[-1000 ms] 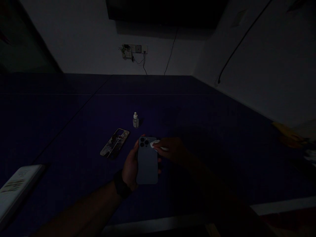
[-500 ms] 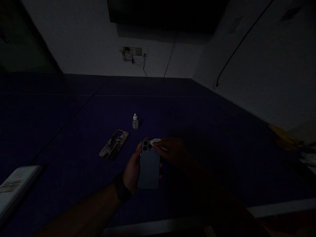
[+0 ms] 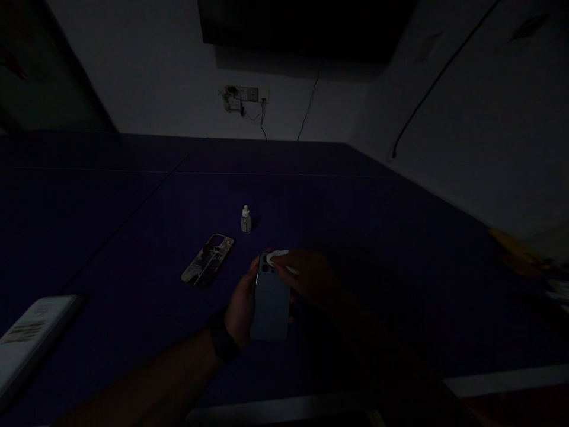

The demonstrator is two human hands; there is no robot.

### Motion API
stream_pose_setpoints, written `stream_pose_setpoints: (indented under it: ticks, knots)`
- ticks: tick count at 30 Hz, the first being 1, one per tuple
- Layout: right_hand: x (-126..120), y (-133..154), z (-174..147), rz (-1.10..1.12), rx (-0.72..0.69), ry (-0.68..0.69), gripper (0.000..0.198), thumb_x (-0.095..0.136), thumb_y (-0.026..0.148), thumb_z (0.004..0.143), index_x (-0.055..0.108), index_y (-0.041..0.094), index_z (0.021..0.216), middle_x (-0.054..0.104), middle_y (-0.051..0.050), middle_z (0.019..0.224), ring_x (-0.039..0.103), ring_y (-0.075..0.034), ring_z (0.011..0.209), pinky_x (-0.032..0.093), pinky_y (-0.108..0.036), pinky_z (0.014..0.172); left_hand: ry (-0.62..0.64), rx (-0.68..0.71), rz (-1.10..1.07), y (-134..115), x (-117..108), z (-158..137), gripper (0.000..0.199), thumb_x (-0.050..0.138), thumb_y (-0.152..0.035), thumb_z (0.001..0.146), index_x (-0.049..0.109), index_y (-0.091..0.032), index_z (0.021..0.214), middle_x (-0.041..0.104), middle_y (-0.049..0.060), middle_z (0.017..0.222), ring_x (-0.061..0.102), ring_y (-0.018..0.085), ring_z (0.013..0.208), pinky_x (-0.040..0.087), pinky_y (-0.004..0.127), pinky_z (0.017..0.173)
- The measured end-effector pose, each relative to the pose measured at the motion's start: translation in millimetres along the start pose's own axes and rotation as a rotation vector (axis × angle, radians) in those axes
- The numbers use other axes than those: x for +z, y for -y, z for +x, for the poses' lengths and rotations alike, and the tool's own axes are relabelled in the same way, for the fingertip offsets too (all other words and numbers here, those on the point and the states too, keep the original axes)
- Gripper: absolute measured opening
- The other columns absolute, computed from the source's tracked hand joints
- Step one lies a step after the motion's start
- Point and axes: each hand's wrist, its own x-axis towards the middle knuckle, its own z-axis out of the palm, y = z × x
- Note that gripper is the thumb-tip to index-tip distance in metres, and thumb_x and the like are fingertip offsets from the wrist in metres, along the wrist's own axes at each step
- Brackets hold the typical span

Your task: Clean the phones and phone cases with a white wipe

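Grips a blue-grey rectangular smartphone (image 3: 270, 308) in the curled left hand (image 3: 239, 313), over a dark purple surface (image 3: 338, 207); pinches a crumpled white wipe (image 3: 276, 254) in the right hand (image 3: 309, 274), against the round dark camera lenses (image 3: 265, 268).

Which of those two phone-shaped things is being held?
The plain grey phone, gripped by the left hand; the right hand holds a white wad at its cameras. The patterned case lies untouched on the table.
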Motion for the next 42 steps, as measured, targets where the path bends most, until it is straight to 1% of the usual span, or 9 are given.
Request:
stream_pose_setpoints:
  ticks: [7,10,14,20,27,32,35,39,42]
  knots:
    - [-2.5,1.7,1.1,0.021,-0.087,0.124,0.012,0.063,0.024,0.094,0.075,0.023,0.095,0.079,-0.003,0.09,0.074,-0.015,0.079,0.054,-0.023,0.068,-0.058,0.04,0.016,-2.5,2.7,-2.0,0.052,0.051,-0.052,0.097,0.039,-0.039,0.146,0.071,0.006,0.102,0.072,0.023,0.067,0.06,0.041,0.06]
    - [-5.8,-5.8,0.0,-0.006,-0.02,0.066,0.015,0.06,0.023,0.096,0.074,0.022,0.096,0.079,-0.003,0.088,0.074,-0.014,0.076,0.054,-0.023,0.068,-0.037,0.031,-0.02,-2.2,2.9,-1.6,0.056,0.051,-0.056,0.096,0.038,-0.037,0.147,0.072,0.006,0.1,0.072,0.024,0.071,0.06,0.039,0.062]
    - [3.6,-0.9,2.6,0.001,0.045,-0.01,0.018,0.056,0.024,0.098,0.074,0.022,0.098,0.079,-0.004,0.091,0.074,-0.015,0.081,0.056,-0.024,0.075,-0.038,-0.062,-0.002,0.5,0.3,-0.3,0.063,0.051,-0.06,0.094,0.04,-0.029,0.147,0.073,0.01,0.094,0.072,0.026,0.068,0.059,0.039,0.059]
    - [1.2,4.6,3.0,0.006,-0.109,0.091,0.014,0.061,0.024,0.096,0.075,0.023,0.097,0.079,-0.003,0.093,0.074,-0.015,0.079,0.054,-0.023,0.069,-0.108,0.034,0.015,-2.1,5.2,-2.3,0.052,0.054,-0.051,0.095,0.042,-0.038,0.144,0.072,0.004,0.103,0.072,0.023,0.07,0.06,0.039,0.065]
    - [3.7,4.4,6.6,-0.015,0.003,0.018,0.018,0.055,0.022,0.099,0.073,0.021,0.103,0.079,-0.004,0.094,0.074,-0.015,0.083,0.054,-0.024,0.074,-0.104,0.0,-0.025,-2.8,12.1,-4.5,0.056,0.055,-0.048,0.095,0.044,-0.027,0.145,0.073,0.009,0.104,0.073,0.026,0.078,0.059,0.037,0.067]
    - [3.3,8.5,5.7,-0.022,-0.131,0.15,0.013,0.063,0.026,0.095,0.075,0.025,0.092,0.077,-0.001,0.081,0.072,-0.015,0.073,0.05,-0.024,0.064,-0.135,0.021,0.008,-1.6,5.2,-2.7,0.051,0.052,-0.046,0.096,0.044,-0.033,0.145,0.073,0.006,0.099,0.073,0.024,0.07,0.059,0.037,0.062]
    - [-1.1,-0.1,2.6,-0.03,-0.113,0.075,0.015,0.06,0.025,0.097,0.074,0.023,0.095,0.079,-0.002,0.088,0.073,-0.015,0.077,0.051,-0.024,0.067,-0.101,0.012,-0.013,-2.6,3.9,-2.3,0.052,0.053,-0.05,0.095,0.043,-0.036,0.144,0.073,0.006,0.1,0.073,0.023,0.07,0.059,0.037,0.062]
    - [5.5,0.6,3.8,-0.032,-0.015,-0.002,0.018,0.055,0.023,0.1,0.073,0.02,0.102,0.078,-0.005,0.096,0.073,-0.015,0.084,0.053,-0.025,0.075,-0.099,-0.063,-0.031,-2.6,4.7,-2.4,0.058,0.054,-0.056,0.093,0.045,-0.029,0.144,0.073,0.009,0.096,0.072,0.025,0.067,0.058,0.037,0.059]
    - [10.0,8.4,6.4,-0.036,-0.051,0.097,0.016,0.059,0.024,0.098,0.075,0.022,0.1,0.077,-0.004,0.089,0.071,-0.016,0.08,0.051,-0.025,0.071,-0.139,-0.011,-0.039,-1.7,4.2,-1.2,0.054,0.054,-0.053,0.094,0.047,-0.03,0.141,0.073,0.008,0.097,0.072,0.025,0.069,0.059,0.038,0.062]
